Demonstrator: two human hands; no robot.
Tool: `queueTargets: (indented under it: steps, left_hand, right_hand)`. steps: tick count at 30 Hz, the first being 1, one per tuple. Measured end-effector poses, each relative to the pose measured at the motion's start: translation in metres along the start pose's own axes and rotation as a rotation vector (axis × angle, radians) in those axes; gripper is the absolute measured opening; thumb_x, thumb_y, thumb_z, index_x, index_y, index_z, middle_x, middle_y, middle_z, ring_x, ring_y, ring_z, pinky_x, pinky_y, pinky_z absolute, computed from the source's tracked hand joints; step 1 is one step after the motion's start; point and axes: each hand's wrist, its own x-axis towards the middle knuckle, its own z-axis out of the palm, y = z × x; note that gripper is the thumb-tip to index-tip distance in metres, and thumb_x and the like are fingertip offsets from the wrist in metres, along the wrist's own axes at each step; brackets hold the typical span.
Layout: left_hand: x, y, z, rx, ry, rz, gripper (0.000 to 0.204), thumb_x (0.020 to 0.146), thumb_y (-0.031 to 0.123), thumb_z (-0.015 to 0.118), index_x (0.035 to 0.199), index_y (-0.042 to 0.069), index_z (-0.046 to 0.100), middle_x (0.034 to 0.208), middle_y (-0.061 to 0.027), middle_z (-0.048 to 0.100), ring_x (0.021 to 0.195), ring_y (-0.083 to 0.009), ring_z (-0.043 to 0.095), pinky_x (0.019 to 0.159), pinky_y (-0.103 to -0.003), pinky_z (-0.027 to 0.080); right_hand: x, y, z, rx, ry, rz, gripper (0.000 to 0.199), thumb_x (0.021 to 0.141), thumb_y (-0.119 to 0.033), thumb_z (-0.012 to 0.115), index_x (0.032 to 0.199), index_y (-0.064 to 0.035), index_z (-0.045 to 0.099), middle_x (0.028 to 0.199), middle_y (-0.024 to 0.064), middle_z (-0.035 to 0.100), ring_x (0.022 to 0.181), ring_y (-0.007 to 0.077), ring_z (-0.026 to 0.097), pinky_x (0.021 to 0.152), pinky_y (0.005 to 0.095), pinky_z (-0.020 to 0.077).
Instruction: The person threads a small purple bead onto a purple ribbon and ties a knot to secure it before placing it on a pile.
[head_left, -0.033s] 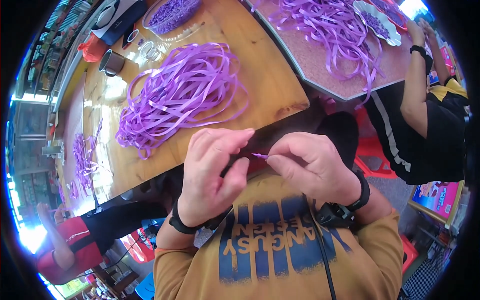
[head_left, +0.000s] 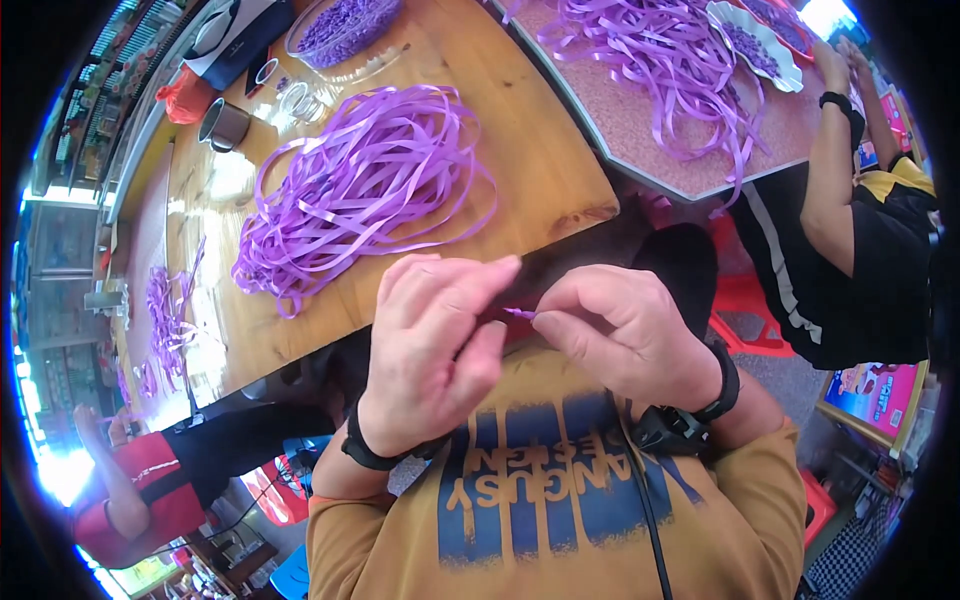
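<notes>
Just in front of my shirt, past the table's near edge, my right hand (head_left: 615, 325) pinches a small twisted piece of purple ribbon (head_left: 519, 313) between thumb and forefinger. Its pointed tip sticks out to the left. My left hand (head_left: 430, 340) is beside it with thumb and fingers apart, and I see nothing between them. A gap separates the left fingertips from the ribbon tip. On the wooden table ahead lies a large loose pile of purple ribbon (head_left: 370, 180) in long loops.
On the wooden table (head_left: 530, 200) stand a metal mug (head_left: 224, 126), a small glass jar (head_left: 300, 102) and a clear bowl of purple bits (head_left: 345, 35). More ribbons (head_left: 660, 60) cover a pink table at right, where a co-worker's arm (head_left: 832, 190) reaches in. Another person (head_left: 130, 500) sits at left.
My left hand has shifted slightly to the right, toward the ribbon tip. My right hand keeps its pinch in almost the same place.
</notes>
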Motion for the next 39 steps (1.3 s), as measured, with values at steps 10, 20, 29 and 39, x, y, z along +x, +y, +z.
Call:
queueTargets:
  steps: [10, 20, 29, 39]
  left_hand:
    - [-0.003, -0.012, 0.009, -0.148, -0.228, 0.082, 0.011, 0.062, 0.004, 0.05, 0.072, 0.004, 0.053, 0.066, -0.0051, 0.05, 0.065, -0.023, 0.049, 0.086, -0.04, 0.036]
    - [-0.002, -0.043, 0.041, -0.988, -0.697, -0.376, 0.018, 0.087, 0.014, 0.052, 0.097, -0.001, 0.057, 0.085, 0.0004, 0.055, 0.078, -0.006, 0.052, 0.069, -0.02, 0.043]
    - [-0.077, -0.074, -0.034, -0.727, -0.254, -0.769, 0.012, 0.082, 0.008, 0.057, 0.089, -0.001, 0.059, 0.081, -0.0026, 0.057, 0.067, -0.0065, 0.051, 0.064, -0.019, 0.042]
    - [-0.081, -0.07, -0.08, -0.566, -0.164, -0.694, 0.01, 0.082, 0.009, 0.059, 0.085, -0.001, 0.061, 0.069, 0.0026, 0.054, 0.062, -0.0031, 0.046, 0.055, -0.018, 0.038]
  right_hand:
    - [-0.004, -0.005, -0.004, 0.042, -0.088, 0.071, 0.005, 0.075, -0.002, 0.061, 0.072, -0.0008, 0.057, 0.063, 0.0056, 0.053, 0.051, 0.01, 0.049, 0.046, 0.0228, 0.0366]
    - [0.014, -0.01, -0.02, 0.817, 0.33, 0.064, 0.01, 0.087, -0.01, 0.045, 0.088, -0.0011, 0.048, 0.058, -0.0012, 0.041, 0.042, 0.0052, 0.033, 0.04, 0.0203, 0.0259]
    - [-0.02, 0.038, -0.099, 1.057, 0.5, -0.088, 0.017, 0.093, -0.016, 0.039, 0.087, -0.0032, 0.049, 0.058, -0.003, 0.03, 0.047, 0.0068, 0.028, 0.047, 0.0224, 0.0252]
    - [-0.07, 0.078, -0.11, 1.074, 0.611, -0.067, 0.021, 0.094, -0.016, 0.037, 0.087, -0.0005, 0.049, 0.058, -0.0004, 0.028, 0.047, 0.0079, 0.025, 0.043, 0.0221, 0.0254]
